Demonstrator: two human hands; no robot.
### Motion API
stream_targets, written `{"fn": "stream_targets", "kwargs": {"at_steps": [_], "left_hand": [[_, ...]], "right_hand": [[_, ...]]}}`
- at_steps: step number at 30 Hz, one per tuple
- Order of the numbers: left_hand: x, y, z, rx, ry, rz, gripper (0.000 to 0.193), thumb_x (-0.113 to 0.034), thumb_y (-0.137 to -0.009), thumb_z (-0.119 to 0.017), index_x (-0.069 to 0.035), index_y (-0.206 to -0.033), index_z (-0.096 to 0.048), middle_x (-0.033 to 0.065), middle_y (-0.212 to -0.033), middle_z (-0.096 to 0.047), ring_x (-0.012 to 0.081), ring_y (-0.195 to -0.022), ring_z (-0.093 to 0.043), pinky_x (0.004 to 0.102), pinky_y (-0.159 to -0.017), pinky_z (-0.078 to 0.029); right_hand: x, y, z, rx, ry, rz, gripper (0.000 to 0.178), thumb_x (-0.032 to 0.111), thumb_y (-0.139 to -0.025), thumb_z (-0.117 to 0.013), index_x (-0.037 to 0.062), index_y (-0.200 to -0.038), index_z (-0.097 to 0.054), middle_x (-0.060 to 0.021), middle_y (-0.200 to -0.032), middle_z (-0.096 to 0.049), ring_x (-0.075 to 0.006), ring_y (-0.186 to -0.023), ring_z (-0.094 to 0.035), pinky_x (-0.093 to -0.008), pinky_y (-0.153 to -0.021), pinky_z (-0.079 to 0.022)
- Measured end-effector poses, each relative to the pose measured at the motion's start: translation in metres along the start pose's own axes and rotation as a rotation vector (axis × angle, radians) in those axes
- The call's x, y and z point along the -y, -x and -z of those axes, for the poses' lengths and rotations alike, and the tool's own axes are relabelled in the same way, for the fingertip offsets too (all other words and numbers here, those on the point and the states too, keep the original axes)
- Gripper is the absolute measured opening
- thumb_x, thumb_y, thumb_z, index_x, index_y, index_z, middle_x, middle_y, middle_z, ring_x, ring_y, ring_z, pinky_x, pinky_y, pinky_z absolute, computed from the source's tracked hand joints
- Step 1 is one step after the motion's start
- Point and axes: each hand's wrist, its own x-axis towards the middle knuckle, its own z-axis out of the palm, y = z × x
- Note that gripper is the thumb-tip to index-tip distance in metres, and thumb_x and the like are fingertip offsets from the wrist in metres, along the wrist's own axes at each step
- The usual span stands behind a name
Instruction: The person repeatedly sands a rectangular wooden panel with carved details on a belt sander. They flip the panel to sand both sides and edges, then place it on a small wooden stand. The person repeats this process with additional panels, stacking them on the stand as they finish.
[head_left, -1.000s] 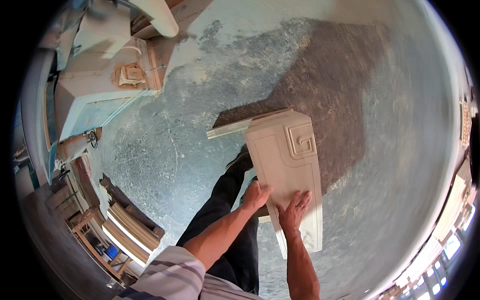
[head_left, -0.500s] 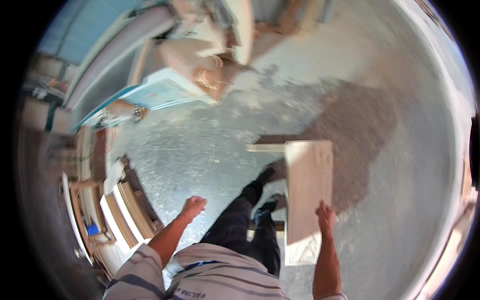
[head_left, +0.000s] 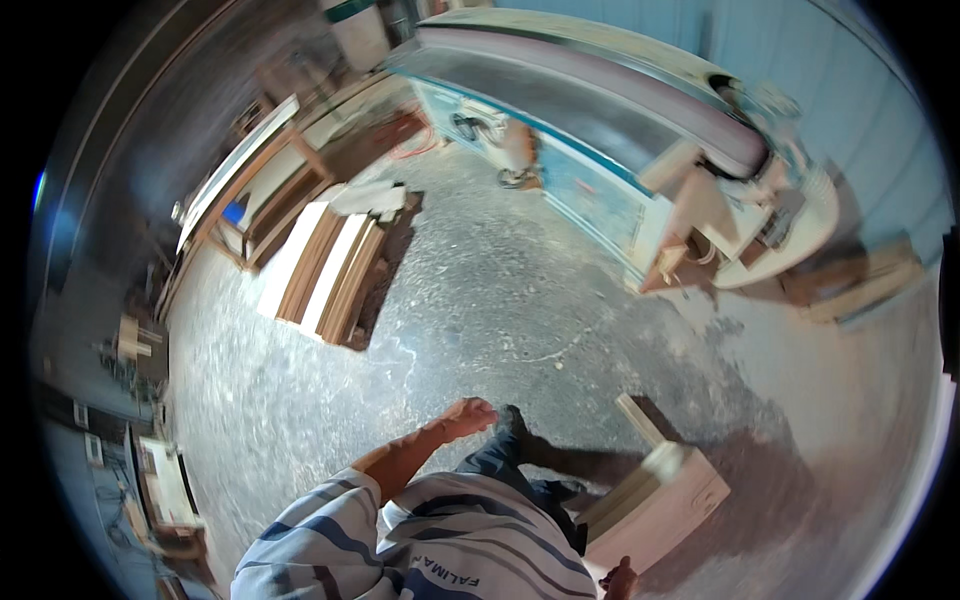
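My left hand [head_left: 468, 416] hangs in front of my body, over the floor near my dark shoe. Its fingers are curled together, with nothing seen in them. At the lower edge my right hand [head_left: 620, 580] is dark and cut off. It overlaps the near end of a stack of pale wooden panels [head_left: 665, 510] beside my legs on the right; whether it touches them is unclear. A narrow wooden strip [head_left: 640, 420] sticks out from the far end of that stack.
Ahead to the right stands a long blue-and-grey machine [head_left: 600, 180] with a wooden box-like end. Another pile of boards [head_left: 325, 265] lies on the floor at the left, beside a wooden frame stand [head_left: 265, 195]. A low bench [head_left: 170, 485] is at the far left.
My view has turned left, so the machine and board pile have shifted rightward and upward. The panel stack by my legs now appears lower and tilted. My right hand has dropped toward the lower edge.
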Motion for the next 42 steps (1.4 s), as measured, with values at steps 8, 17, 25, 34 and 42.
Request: {"fn": "stream_targets", "kwargs": {"at_steps": [8,17,25,34,42], "left_hand": [[0.085,-0.016,0.093,-0.198,0.309,0.07,0.049,-0.04,-0.079,-0.065,0.0,-0.107,-0.06,0.0104,-0.087,-0.064,0.0188,-0.079,-0.062,0.0321,-0.066,-0.049],[0.13,-0.02,0.182,-0.322,0.538,0.106,0.044,-0.033,-0.087,-0.057,0.002,-0.115,-0.056,0.013,-0.101,-0.063,0.0201,-0.087,-0.061,0.0312,-0.072,-0.049],[0.184,-0.008,0.202,-0.509,0.789,0.263,0.041,-0.029,-0.083,-0.057,0.003,-0.108,-0.059,0.0113,-0.091,-0.064,0.0189,-0.078,-0.062,0.0302,-0.065,-0.049],[0.18,-0.008,0.281,-0.715,1.012,0.425,0.039,-0.024,-0.083,-0.06,0.006,-0.108,-0.058,0.01,-0.088,-0.064,0.0173,-0.075,-0.061,0.0288,-0.063,-0.048],[0.106,-0.031,0.399,-0.898,1.181,0.21,0.044,-0.027,-0.084,-0.06,0.005,-0.113,-0.054,0.0078,-0.087,-0.063,0.0154,-0.078,-0.06,0.0267,-0.066,-0.047]], "right_hand": [[0.165,0.061,-0.07,-0.027,0.131,0.222,0.046,0.046,-0.091,-0.048,0.0077,-0.066,-0.053,-0.0033,-0.053,-0.048,-0.0158,-0.043,-0.048,-0.0259,-0.037,-0.036],[0.28,0.058,-0.213,0.088,0.223,0.222,0.031,0.037,-0.088,-0.053,0.0076,-0.079,-0.048,-0.0056,-0.057,-0.049,-0.0172,-0.041,-0.046,-0.0282,-0.039,-0.038],[0.378,0.084,-0.332,0.246,0.661,0.35,0.033,0.039,-0.09,-0.048,0.0111,-0.073,-0.048,-0.0013,-0.06,-0.05,-0.0135,-0.046,-0.047,-0.0264,-0.046,-0.041],[0.472,0.033,-0.528,0.608,0.597,0.248,0.026,0.028,-0.088,-0.052,0.0104,-0.069,-0.05,-0.0001,-0.059,-0.05,-0.0111,-0.047,-0.049,-0.0239,-0.039,-0.039],[0.553,0.111,-0.729,0.664,0.857,0.574,0.027,0.03,-0.087,-0.057,0.0034,-0.086,-0.056,-0.0032,-0.07,-0.057,-0.0116,-0.058,-0.054,-0.0238,-0.05,-0.044]]}}
